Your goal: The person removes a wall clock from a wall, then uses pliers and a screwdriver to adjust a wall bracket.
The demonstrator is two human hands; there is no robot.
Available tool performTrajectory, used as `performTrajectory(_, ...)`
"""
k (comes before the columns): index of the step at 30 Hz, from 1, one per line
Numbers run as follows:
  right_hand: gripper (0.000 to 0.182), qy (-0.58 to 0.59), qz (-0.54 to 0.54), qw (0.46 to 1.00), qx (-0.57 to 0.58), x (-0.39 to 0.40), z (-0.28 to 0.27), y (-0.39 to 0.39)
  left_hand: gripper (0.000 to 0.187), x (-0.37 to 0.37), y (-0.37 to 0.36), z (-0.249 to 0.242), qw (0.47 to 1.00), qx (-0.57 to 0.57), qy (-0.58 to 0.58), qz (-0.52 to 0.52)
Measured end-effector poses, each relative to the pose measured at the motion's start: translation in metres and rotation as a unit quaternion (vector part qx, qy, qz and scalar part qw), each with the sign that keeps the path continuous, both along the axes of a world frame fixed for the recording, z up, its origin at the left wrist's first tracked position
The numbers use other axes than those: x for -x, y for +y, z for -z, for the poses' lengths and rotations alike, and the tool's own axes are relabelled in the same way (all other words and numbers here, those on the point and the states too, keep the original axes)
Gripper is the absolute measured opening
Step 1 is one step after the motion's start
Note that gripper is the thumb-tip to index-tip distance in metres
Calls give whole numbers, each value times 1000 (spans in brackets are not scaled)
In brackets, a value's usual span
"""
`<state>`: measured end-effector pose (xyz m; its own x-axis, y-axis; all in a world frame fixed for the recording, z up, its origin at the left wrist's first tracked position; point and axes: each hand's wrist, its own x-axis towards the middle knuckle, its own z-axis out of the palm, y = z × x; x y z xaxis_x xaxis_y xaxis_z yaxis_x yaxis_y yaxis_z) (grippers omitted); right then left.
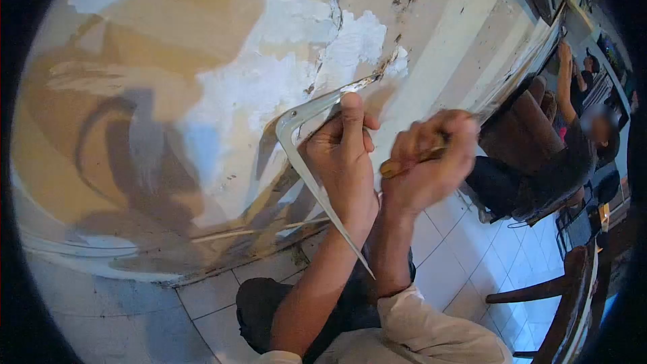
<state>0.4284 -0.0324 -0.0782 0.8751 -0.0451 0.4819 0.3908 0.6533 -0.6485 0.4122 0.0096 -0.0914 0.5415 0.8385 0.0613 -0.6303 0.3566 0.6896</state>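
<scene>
My left hand (342, 152) is closed around one arm of a pale, sharply bent strip (288, 136) shaped like an angle bracket, my thumb pressed along it. One arm runs up to a shiny, worn tip close to the wall; the other tapers down past my wrist to a thin point. To its right, my right hand (435, 158) is a closed fist, blurred by motion. A thin object with a yellowish rounded end (391, 169) pokes out of that fist; its kind cannot be made out. Both hands are in front of a patched wall (269, 61).
White filler patches, cracks and brown stains mark the wall. Pale floor tiles (448, 232) lie below. At right, a person (542, 178) in dark clothes sits by a brown seat (519, 128), with another person (585, 77) behind. A wooden chair (569, 286) stands at lower right.
</scene>
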Motion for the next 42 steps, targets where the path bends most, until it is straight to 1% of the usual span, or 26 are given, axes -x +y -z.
performTrajectory(2, 38, -82, -36, 996, -25, 3, -21, -10, 41, -2, -4, -7, 1000, 19, -11, 1)
performTrajectory(5, 34, -72, -63, 985, 143, 3, -7, -27, 43, 1, -5, -8, 999, 33, -10, 16)
performTrajectory(6, 26, -70, -89, 979, 167, 0, -5, -34, 42, 1, -5, -8, 999, 36, -21, 23)
performTrajectory(9, 22, -99, -90, 948, 290, -14, -6, -50, 40, 1, -4, -6, 998, 45, -33, 33)
performTrajectory(10, 21, -121, -80, 933, 330, -19, -11, -54, 40, 1, -5, -8, 998, 47, -27, 33)
performTrajectory(13, 22, -220, 50, 878, 421, -23, -38, -64, 38, 4, -6, -10, 998, 45, -9, 43)
performTrajectory(15, 27, -204, 25, 880, 428, -37, -48, -80, 37, 7, -6, -9, 996, 59, -11, 66)
performTrajectory(16, 24, -191, 10, 869, 456, -45, -54, -89, 37, 9, -5, -8, 993, 75, -23, 83)
performTrajectory(19, 29, -160, -118, 871, 450, -47, -61, -106, 39, 16, -3, -10, 980, 107, -85, 142)
performTrajectory(20, 26, -172, -125, 866, 452, -43, -62, -110, 40, 19, -3, -11, 974, 115, -110, 162)
performTrajectory(23, 22, -235, -78, 864, 440, -49, -57, -114, 46, 22, -5, -12, 966, 116, -144, 181)
performTrajectory(24, 18, -199, -70, 891, 402, -48, -56, -113, 47, 19, -6, -8, 970, 84, -155, 170)
performTrajectory(26, 20, -189, -47, 930, 312, -59, -50, -107, 51, 10, -8, 6, 973, 20, -175, 148)
performTrajectory(27, 21, -184, -34, 946, 265, -66, -47, -104, 51, 9, -7, 9, 974, 0, -181, 137)
performTrajectory(28, 21, -185, -33, 951, 246, -72, -45, -103, 51, 8, -6, 11, 974, -20, -187, 128)
performTrajectory(29, 21, -181, -36, 966, 182, -77, -46, -97, 52, 8, -6, 13, 973, -40, -193, 117)
performTrajectory(31, 21, -170, -46, 983, 54, -81, -47, -78, 51, 8, -6, 17, 975, -169, -142, 21)
performTrajectory(32, 17, -182, -46, 982, 24, -76, -52, -68, 51, 7, -5, 19, 966, -232, -115, -28)
performTrajectory(35, 16, -166, -154, 971, -73, -71, -68, -43, 52, 5, 2, 31, 917, -369, -15, -149)
performTrajectory(36, 17, -115, -115, 981, -108, -59, -78, -28, 51, 7, 3, 29, 896, -412, 4, -164)
performTrajectory(37, 17, -152, -194, 965, -90, -65, -80, -29, 50, 6, 5, 33, 875, -445, 22, -189)
performTrajectory(39, 18, -222, -349, 909, -55, -78, -86, -30, 49, -1, 9, 43, 824, -510, 56, -240)
performTrajectory(42, 22, -262, -362, 891, -80, -79, -86, -14, 44, -7, 9, 48, 819, -506, 53, -264)
